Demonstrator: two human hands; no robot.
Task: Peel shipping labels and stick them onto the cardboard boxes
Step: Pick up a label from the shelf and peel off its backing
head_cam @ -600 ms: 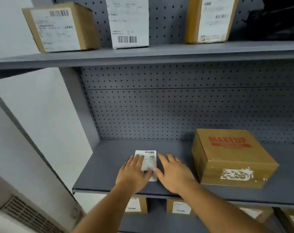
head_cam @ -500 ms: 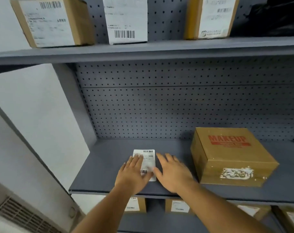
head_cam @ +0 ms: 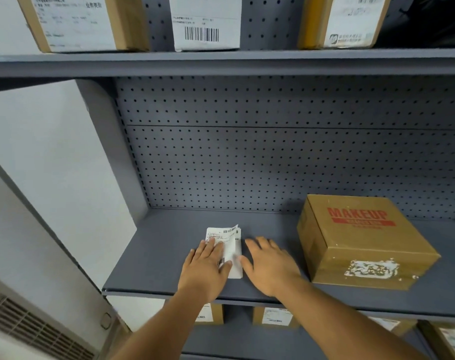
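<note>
A small stack of white shipping labels (head_cam: pixel 233 236) lies on the grey middle shelf (head_cam: pixel 153 266). My left hand (head_cam: pixel 205 268) lies on the stack, fingers spread over the top sheet and thumb at its near barcode edge. The far right corner of the top label curls up. Just right of the stack, my right hand (head_cam: pixel 272 266) rests flat on the shelf with fingers apart, holding nothing. A brown cardboard box printed MAKEUP (head_cam: pixel 364 245) stands to the right, with torn white label residue (head_cam: pixel 372 268) on its front face.
Three labelled boxes stand on the upper shelf (head_cam: pixel 221 61), among them a white one (head_cam: pixel 207 22). More labelled boxes (head_cam: pixel 277 317) sit on the shelf below. A perforated back panel (head_cam: pixel 273 157) closes the rear. A white wall and a vent (head_cam: pixel 36 331) are at left.
The top label's far corner has lifted and the sheet has shifted slightly under my left hand. My right hand has drawn a little to the right, off the stack.
</note>
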